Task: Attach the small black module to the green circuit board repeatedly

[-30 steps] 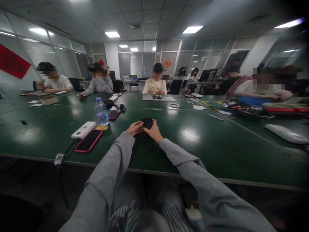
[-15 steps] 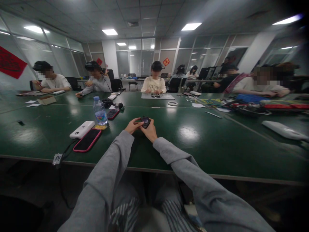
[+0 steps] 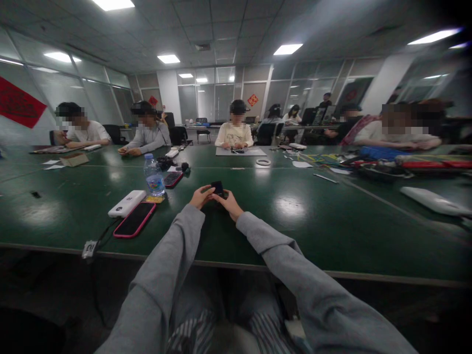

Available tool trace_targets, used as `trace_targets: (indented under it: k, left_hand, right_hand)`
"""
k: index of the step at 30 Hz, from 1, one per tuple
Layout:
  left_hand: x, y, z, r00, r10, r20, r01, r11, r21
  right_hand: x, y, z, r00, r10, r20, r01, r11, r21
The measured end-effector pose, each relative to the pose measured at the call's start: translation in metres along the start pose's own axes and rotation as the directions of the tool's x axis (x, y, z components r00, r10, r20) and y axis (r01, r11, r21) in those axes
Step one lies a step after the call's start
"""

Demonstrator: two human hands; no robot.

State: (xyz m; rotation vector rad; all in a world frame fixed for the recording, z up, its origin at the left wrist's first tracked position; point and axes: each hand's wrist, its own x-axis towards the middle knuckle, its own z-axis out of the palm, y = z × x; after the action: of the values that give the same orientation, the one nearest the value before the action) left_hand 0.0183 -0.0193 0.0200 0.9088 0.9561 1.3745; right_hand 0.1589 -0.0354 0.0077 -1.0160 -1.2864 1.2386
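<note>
A small black device [image 3: 217, 187] is held between my two hands above the green table [image 3: 295, 236], too small to name. My left hand [image 3: 201, 197] grips its left side, and my right hand [image 3: 229, 202] has its fingers on the lower right side. The thumbs come close together at its near edge. To the left of my hands stand a water bottle [image 3: 154, 178] and a yellow item [image 3: 154, 199]. A phone with a pink edge [image 3: 135, 220] lies nearer to me, beside a white power bank [image 3: 127, 203].
Another phone [image 3: 172, 179] and black gear [image 3: 182, 167] lie behind the bottle. A white ring [image 3: 263, 162] sits farther back. Cables [image 3: 317, 158] and a white device [image 3: 435, 200] are on the right. Several people sit around the table.
The view has tilted up slightly. The device has turned in my hands, and its face now looks plain dark. A person across on the left has brought both hands together on the table.
</note>
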Motion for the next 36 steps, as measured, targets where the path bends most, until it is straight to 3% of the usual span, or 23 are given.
trace_targets:
  k: [8,18,28,36]
  left_hand:
    - [0.001,0.001,-0.001,1.0,-0.005,-0.001,0.005,0.996,-0.094]
    - [0.003,0.0,-0.002,0.999,-0.024,0.041,0.029,0.994,-0.105]
    - [0.003,-0.001,0.0,1.0,0.003,0.001,-0.002,0.996,-0.091]
    - [0.005,-0.007,-0.003,0.992,0.038,0.124,-0.041,0.999,0.025]
  right_hand:
    - [-0.001,-0.008,-0.013,0.977,0.148,0.154,-0.176,0.966,0.19]
    - [-0.005,-0.012,-0.015,0.98,0.127,0.152,-0.17,0.934,0.315]
    - [0.0,-0.008,-0.02,0.974,0.128,0.188,-0.189,0.915,0.356]
    - [0.0,-0.007,-0.021,0.974,0.132,0.186,-0.195,0.904,0.38]
